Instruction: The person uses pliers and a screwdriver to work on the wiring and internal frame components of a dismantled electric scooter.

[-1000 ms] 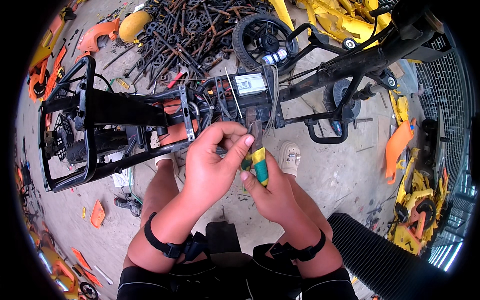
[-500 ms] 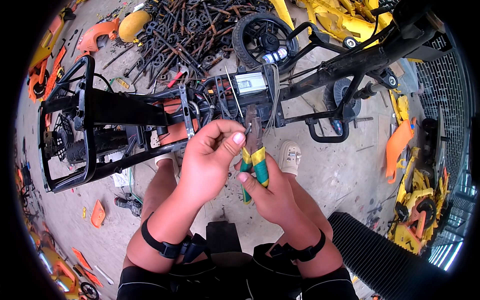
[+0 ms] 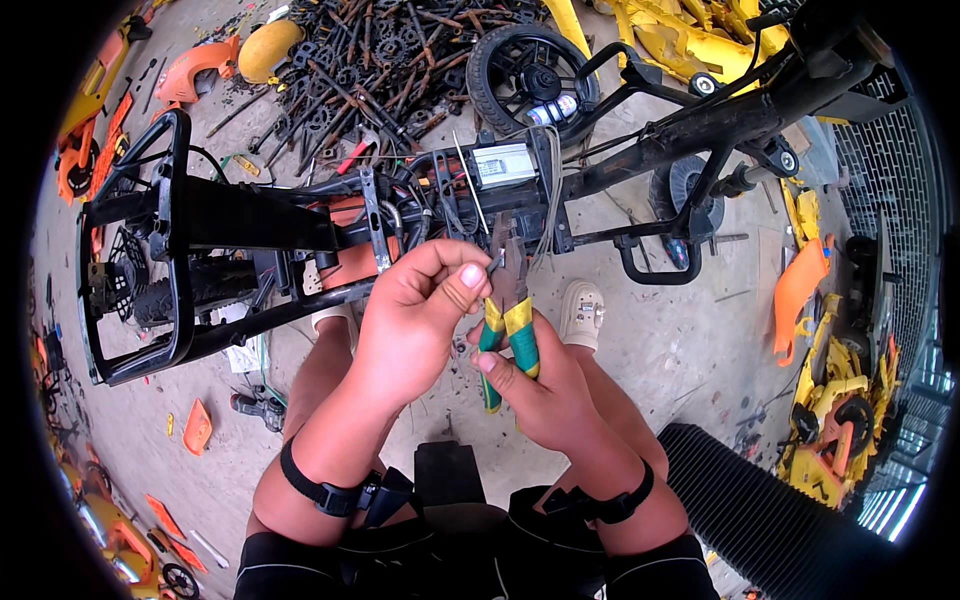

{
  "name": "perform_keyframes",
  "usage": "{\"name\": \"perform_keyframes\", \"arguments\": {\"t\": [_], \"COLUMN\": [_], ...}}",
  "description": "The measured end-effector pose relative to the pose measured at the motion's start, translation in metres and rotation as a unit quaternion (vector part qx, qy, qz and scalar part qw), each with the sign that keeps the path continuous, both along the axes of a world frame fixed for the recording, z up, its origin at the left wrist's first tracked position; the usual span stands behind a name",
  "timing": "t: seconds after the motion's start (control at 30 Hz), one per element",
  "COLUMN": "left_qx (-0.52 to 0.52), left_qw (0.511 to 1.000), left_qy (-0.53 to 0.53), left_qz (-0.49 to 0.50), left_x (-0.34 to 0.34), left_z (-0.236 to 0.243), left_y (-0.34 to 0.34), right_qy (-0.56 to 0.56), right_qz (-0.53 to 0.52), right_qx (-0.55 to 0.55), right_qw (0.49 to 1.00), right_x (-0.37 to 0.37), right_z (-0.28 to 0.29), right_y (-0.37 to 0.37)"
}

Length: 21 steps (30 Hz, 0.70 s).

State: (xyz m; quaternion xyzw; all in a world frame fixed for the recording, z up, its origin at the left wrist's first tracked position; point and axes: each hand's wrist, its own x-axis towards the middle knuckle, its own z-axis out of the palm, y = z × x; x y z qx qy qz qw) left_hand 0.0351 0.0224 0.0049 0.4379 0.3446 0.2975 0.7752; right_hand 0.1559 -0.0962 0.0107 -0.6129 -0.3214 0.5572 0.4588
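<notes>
My right hand (image 3: 540, 390) is wrapped round a pair of pliers (image 3: 517, 318) with green and yellow handles, jaws pointing away from me. My left hand (image 3: 420, 310) is closed in a pinch of thumb and forefinger just left of the jaws. A small dark piece, perhaps a wire end, shows between the pinch and the pliers; its kind is too small to make out. Just beyond both hands lies a black vehicle frame (image 3: 250, 225), with a silver control box (image 3: 503, 166) and a bundle of grey cables (image 3: 550, 205) on it.
A heap of rusty metal rods (image 3: 370, 75) and a black wheel (image 3: 535, 85) lie beyond the frame. Orange panels (image 3: 802, 300) and yellow panels (image 3: 680, 45) are scattered around. A cordless power tool (image 3: 258, 410) rests on the floor at left. A ribbed black mat (image 3: 760, 510) is at lower right.
The pliers' handles look very slightly further apart. Otherwise both hands keep almost the same place and hold.
</notes>
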Motion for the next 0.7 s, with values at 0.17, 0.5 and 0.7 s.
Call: {"name": "perform_keyframes", "arguments": {"t": [0.17,0.5,0.7], "left_qx": [-0.003,-0.021,-0.008], "left_qw": [1.000,1.000,1.000], "left_qy": [0.001,-0.005,0.014], "left_qz": [0.000,0.000,0.006], "left_x": [0.0000,0.0001,-0.0017], "left_z": [-0.0005,-0.0001,0.0000], "left_y": [0.0001,0.0015,0.0009], "right_qy": [-0.001,0.020,0.049], "right_qz": [0.003,-0.007,-0.039], "right_qx": [-0.004,0.008,-0.030], "right_qw": [1.000,1.000,0.998], "right_x": [0.0007,-0.0005,0.0041], "right_z": [0.0008,-0.0020,0.0031], "right_y": [0.0001,0.0003,0.0059]}}
